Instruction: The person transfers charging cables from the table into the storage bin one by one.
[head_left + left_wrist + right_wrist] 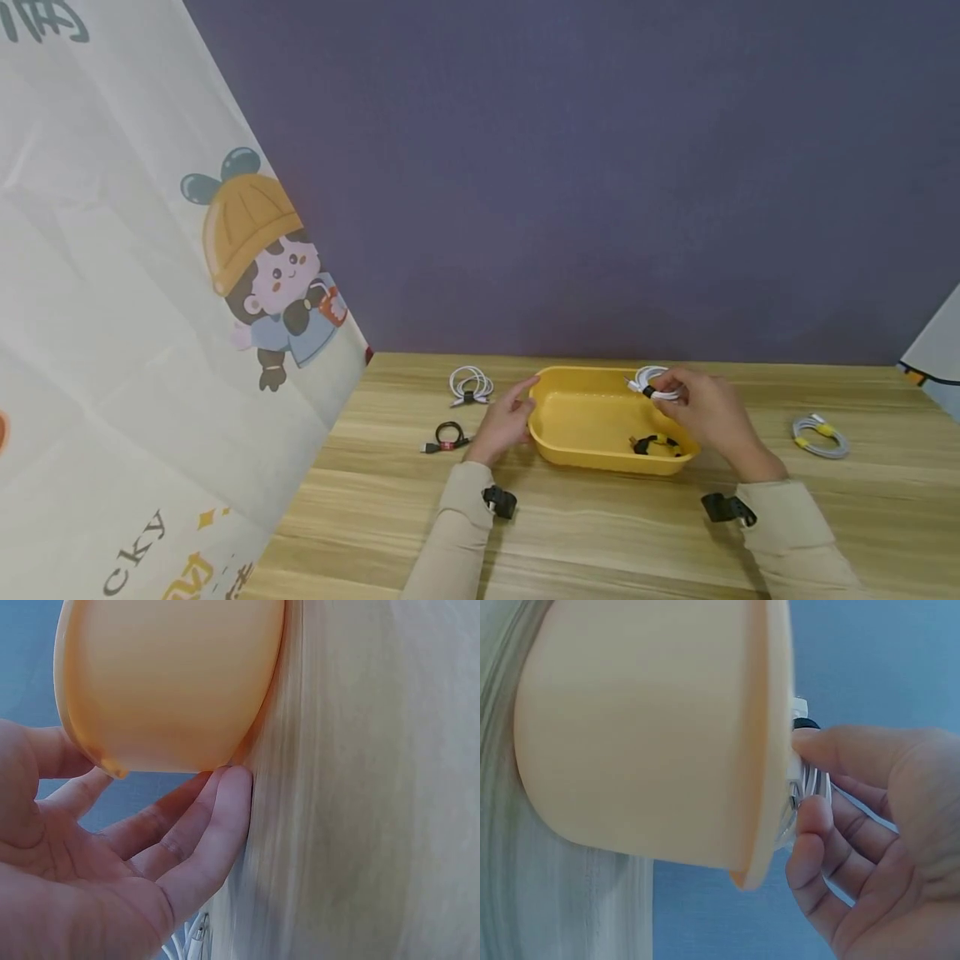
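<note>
My right hand [708, 408] pinches a coiled white cable [642, 382], bound with a black strap, over the right end of a yellow plastic basket [585, 457]. In the right wrist view, the basket's wall [645, 735] partly hides this coil, and thumb and fingertips hold it just beyond the rim. The left hand [504, 423] touches the basket's left end with extended fingers; in the left wrist view, fingertips [238, 780] rest low against its end, near the tabletop. Inside the basket, at the front right, lies a coiled black cable [641, 446] with yellow bands.
Left of the basket lie another white coiled cable [471, 386] and, nearer, a small black cable [448, 442] with a red tie. A grey coil [822, 437] with yellow ties is on the wooden table [600, 533] at right. A dark panel [600, 183] stands behind.
</note>
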A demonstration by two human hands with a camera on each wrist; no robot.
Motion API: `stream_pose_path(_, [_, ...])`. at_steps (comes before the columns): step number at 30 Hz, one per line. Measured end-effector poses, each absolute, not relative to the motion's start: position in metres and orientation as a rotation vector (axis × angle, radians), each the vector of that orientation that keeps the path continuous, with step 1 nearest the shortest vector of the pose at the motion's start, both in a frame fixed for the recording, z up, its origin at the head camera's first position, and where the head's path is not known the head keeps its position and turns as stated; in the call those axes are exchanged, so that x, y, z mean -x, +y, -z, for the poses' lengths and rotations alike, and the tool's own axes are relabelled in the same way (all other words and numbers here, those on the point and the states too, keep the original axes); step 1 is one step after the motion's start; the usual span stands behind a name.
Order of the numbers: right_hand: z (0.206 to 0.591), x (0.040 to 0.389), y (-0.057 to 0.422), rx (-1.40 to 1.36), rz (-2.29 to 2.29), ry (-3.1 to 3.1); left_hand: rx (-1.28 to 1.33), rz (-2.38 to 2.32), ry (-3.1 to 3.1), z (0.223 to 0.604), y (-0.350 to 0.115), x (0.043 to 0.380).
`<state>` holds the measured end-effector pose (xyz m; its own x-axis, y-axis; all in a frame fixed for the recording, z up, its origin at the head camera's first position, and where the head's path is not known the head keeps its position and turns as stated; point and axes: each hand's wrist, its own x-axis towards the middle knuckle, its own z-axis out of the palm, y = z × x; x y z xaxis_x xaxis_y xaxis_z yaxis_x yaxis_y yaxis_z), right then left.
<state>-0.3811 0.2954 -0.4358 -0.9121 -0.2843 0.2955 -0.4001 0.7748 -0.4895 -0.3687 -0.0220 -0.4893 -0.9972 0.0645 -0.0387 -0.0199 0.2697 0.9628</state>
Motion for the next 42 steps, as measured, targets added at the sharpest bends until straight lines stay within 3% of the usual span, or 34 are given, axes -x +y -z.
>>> stream_pose_path(42, [0.47, 0.328, 0.253, -0.498, -0.731, -2.798, -0.175, -1.782, 2.435, 0.492, -0.05, 0.337])
